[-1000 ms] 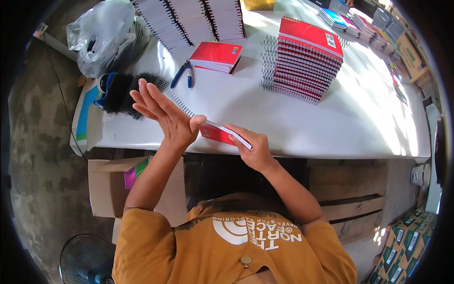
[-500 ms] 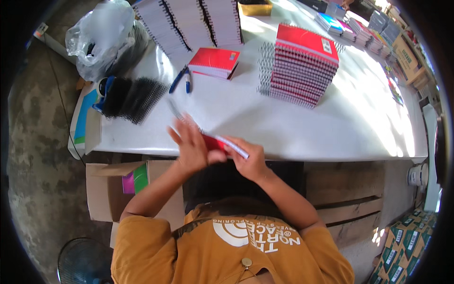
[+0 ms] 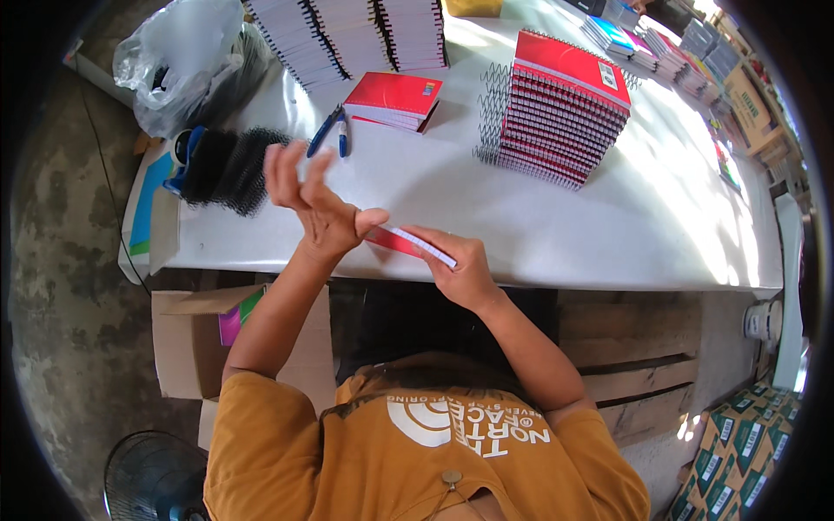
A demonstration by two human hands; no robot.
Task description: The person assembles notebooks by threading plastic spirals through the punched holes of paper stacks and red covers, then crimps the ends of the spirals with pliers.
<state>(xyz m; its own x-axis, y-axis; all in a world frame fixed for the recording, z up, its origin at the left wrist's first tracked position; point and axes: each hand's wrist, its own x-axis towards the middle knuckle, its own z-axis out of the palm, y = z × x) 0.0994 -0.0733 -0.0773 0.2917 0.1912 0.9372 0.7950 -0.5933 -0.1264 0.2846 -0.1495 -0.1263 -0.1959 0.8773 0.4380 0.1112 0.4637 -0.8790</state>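
Right fingers (image 3: 432, 236) pinching red notebook (image 3: 395, 242), its far end just beside left thumb (image 3: 373, 219), contact unclear. Left fingers (image 3: 285, 176) loosely spread, blurred. Risk: loosened right pinch lets pages skew.

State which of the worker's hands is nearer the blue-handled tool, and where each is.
Left. The left hand is just below the blue-handled tool in the picture; the right hand, holding a red notebook, is farther off, to the lower right.
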